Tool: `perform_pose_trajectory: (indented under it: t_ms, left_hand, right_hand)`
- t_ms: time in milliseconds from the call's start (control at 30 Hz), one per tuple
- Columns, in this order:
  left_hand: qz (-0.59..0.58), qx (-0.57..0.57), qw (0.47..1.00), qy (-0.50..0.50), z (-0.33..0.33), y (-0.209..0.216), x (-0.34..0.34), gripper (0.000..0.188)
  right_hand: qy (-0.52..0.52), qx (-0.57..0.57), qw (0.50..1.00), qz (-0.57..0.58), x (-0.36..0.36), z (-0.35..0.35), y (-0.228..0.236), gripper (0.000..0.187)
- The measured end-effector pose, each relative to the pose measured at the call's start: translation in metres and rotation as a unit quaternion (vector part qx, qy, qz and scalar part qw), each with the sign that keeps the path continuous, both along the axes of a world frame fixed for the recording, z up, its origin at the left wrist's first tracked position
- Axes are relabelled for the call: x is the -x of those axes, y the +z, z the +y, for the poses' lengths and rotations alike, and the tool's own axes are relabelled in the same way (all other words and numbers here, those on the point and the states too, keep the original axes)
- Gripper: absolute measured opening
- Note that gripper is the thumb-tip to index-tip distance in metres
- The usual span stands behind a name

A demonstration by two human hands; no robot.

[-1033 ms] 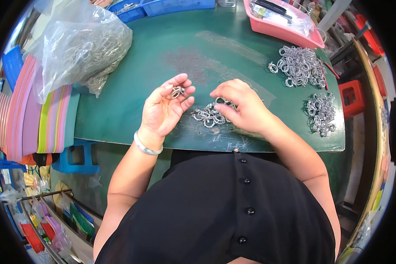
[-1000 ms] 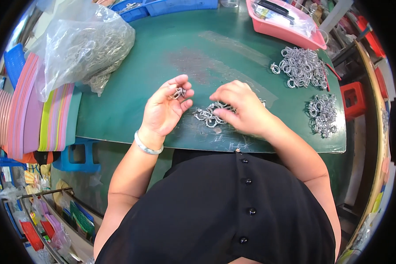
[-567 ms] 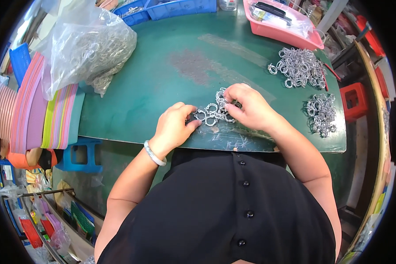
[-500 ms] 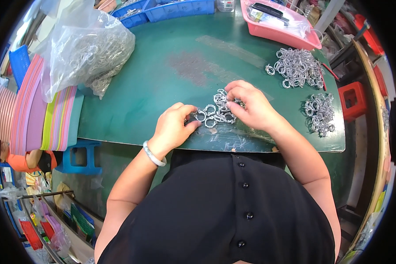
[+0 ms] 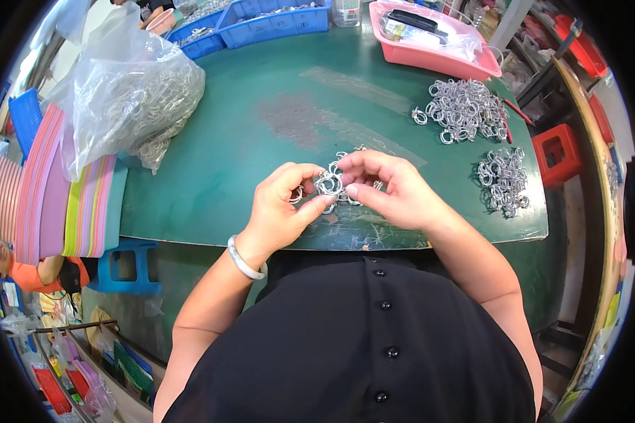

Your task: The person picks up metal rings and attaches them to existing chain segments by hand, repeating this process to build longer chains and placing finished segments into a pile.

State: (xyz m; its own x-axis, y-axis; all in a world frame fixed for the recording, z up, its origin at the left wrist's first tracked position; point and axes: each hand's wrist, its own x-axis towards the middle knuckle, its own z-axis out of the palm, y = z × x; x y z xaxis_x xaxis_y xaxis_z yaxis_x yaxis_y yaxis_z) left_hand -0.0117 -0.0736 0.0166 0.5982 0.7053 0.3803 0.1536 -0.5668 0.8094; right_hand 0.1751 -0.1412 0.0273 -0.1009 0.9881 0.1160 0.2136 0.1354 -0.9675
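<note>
- Now the left hand [image 5: 281, 204] and right hand [image 5: 395, 190] meet fingertips-near over a silver ring [image 5: 329, 185]; half a second ago they were further apart, at either side of the small pile.
- Left thumb and forefinger are pinched on the ring, with another ring [image 5: 296, 194] tucked against the curled fingers behind.
- The right hand is half curled, thumb and forefinger parted at the ring's right edge; whether they grip it I cannot tell.
- The small pile [image 5: 351, 200] lies under and just beyond the fingers, partly hidden, near the table's front edge.
- These rings look metallic, shiny and thin, round with small projections.
- Two heaps of similar pieces, a larger heap [image 5: 466, 111] and a smaller heap [image 5: 503, 180], sit at the right of the smooth, scuffed green tabletop [image 5: 219, 155].
- A crinkled, translucent plastic bag [image 5: 137, 106] bulges at the left.
</note>
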Motion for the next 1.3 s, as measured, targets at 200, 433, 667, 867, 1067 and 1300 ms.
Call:
perform_pose_trajectory:
  t_ms: [200, 433, 667, 867, 1067, 1300]
  left_hand:
    - [0.000, -0.058, 0.998, -0.015, 0.000, 0.002, -0.010, 0.029]
    - [-0.005, 0.040, 0.999, 0.000, -0.002, -0.002, -0.010, 0.038]
    - [-0.007, 0.170, 0.984, 0.061, 0.010, -0.015, 0.008, 0.019]
    - [-0.027, 0.299, 0.952, 0.067, 0.012, -0.018, 0.017, 0.018]
    - [-0.063, 0.376, 0.924, 0.027, 0.014, -0.015, 0.012, 0.019]
    - [-0.060, 0.394, 0.917, 0.011, 0.011, -0.015, 0.009, 0.019]
  right_hand:
    - [0.002, 0.106, 0.974, 0.200, 0.003, -0.001, 0.000, 0.017]
    - [-0.059, 0.080, 0.982, 0.158, -0.021, 0.002, -0.004, 0.016]
    - [-0.362, -0.091, 0.871, -0.321, -0.184, 0.031, -0.007, 0.021]
    - [-0.335, -0.267, 0.714, -0.554, -0.133, 0.032, 0.001, 0.025]
    - [-0.050, -0.129, 0.878, -0.458, -0.042, 0.047, -0.025, 0.020]
    - [-0.004, -0.029, 0.937, -0.349, -0.026, 0.052, -0.020, 0.014]
